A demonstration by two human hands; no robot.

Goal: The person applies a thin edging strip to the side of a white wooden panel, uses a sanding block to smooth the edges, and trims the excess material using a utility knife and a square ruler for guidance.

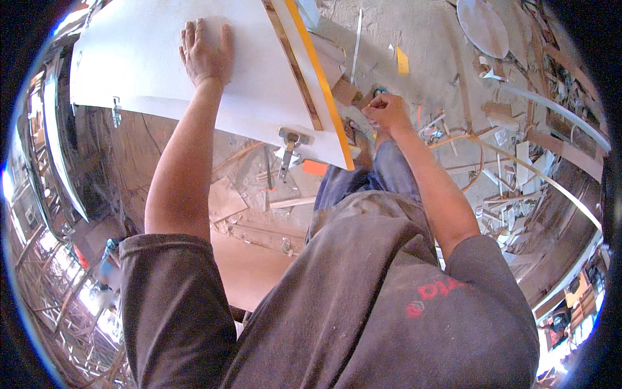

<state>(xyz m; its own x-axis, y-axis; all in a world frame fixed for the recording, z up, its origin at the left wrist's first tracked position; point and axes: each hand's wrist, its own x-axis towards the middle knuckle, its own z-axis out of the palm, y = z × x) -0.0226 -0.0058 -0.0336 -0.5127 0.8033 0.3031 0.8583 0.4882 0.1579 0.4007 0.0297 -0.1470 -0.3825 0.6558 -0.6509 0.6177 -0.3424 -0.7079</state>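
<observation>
- Board [146, 71], wide and white, with a yellow edge [322, 78] down its right side, lies under the left hand and covers part of the floor [427, 32].
- Left arm [181, 162] stretches forward over the near side of the board, elbow only a little bent; the left hand [208, 55] is open on the board's face, palm down, fingers spread, thumb out to the right.
- Right arm [444, 178] reaches forward to the right of the board, clear of it; the right hand [389, 113] is apart from the yellow edge, fingers curled in toward the thumb. Whether something small is pinched there, I cannot tell.
- Knees [392, 168] in blue jeans show just beside the board's near right corner.
- Brown sheet [253, 269] lies on the near side of the board, partly hidden by the shirt [369, 292].
- Scraps [512, 217] litter the floor to the right of the board.
- Pale disc [483, 26] lies well to the right of the board.
- Metal hinge [291, 139] sits on the board's near edge, close to the right corner.
- Orange piece [315, 168] shows just below that corner; a yellow piece [402, 60] lies to the board's right.
</observation>
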